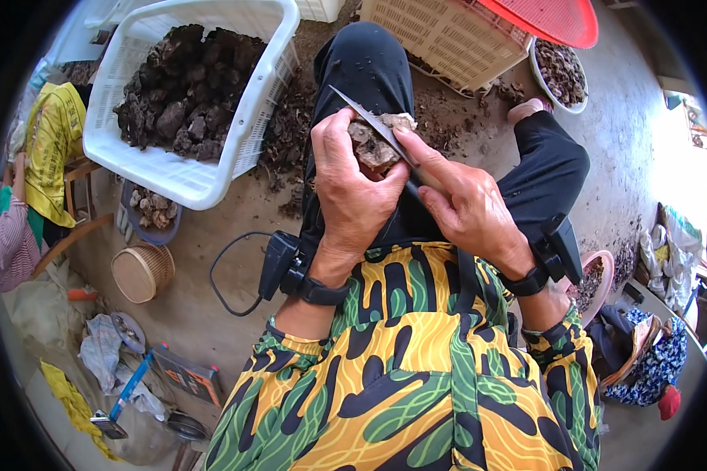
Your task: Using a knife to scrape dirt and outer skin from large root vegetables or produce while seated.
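My left hand grips a rough, pale brown lump, probably a rhizome or root piece, between thumb and fingers above my lap. In my right hand is a knife; its handle is mostly hidden in the palm. The pointed knife blade lies slantwise across the top of the lump, tip towards the upper left. My right index finger presses near the blade, at the lump's right edge. Past my left hand stands a white plastic basket heaped with dark, earthy lumps.
A cream plastic crate with a red tray on it stands ahead. A bowl of pieces is at the right. Dark scraps litter the floor. People sit at left and right. A wicker stool stands left.
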### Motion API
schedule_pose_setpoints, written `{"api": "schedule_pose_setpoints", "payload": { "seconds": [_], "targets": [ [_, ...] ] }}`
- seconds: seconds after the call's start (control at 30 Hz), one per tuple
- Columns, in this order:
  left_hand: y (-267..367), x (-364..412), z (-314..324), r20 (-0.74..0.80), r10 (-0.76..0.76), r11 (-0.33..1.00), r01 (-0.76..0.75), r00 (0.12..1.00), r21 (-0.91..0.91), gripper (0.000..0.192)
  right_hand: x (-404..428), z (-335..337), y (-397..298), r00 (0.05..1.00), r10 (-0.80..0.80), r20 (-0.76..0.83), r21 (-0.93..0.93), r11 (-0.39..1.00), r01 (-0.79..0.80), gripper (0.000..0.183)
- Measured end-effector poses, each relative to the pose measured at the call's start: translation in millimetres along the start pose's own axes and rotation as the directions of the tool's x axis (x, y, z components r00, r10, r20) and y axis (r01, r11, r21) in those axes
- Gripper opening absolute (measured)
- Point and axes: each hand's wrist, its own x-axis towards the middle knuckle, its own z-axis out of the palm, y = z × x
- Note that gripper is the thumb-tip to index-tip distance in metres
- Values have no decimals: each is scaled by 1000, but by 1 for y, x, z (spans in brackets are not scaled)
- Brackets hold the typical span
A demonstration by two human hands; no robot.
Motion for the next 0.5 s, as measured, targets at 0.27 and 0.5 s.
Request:
{"api": "schedule_pose_setpoints", "payload": {
  "seconds": [0.27,0.5],
  "targets": [
    [3,7,2,12,-37,999,38,999,-32,59,1,5,-5,991,109,-81,-201,972,-123,69],
    [3,8,2,3,-38,999,38,999,-38,59,2,10,-5,988,63,-139,-281,954,-100,68]
  ]
}}
